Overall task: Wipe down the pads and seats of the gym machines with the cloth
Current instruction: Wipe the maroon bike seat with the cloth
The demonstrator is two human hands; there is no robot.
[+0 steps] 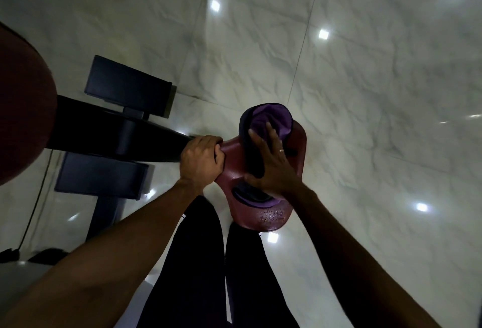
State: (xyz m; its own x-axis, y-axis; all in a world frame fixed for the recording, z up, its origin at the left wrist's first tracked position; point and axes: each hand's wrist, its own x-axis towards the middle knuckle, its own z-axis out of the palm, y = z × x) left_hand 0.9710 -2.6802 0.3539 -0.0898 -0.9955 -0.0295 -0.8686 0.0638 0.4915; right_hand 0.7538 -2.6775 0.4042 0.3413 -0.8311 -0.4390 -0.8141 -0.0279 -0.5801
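Colours in my view.
My cloth (pixel 268 121) is purple; the seat (pixel 232 155) dark red; the machine frame (pixel 117 134) black; the floor (pixel 365 93) white with grey veining.

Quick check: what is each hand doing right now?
Left hand: grips the narrow end of the red seat.
Right hand: open, fingers spread, pressing the purple cloth onto the seat.

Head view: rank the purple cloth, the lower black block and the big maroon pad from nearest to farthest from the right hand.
1. purple cloth, under the right hand.
2. lower black block, lower left.
3. big maroon pad, far left edge.
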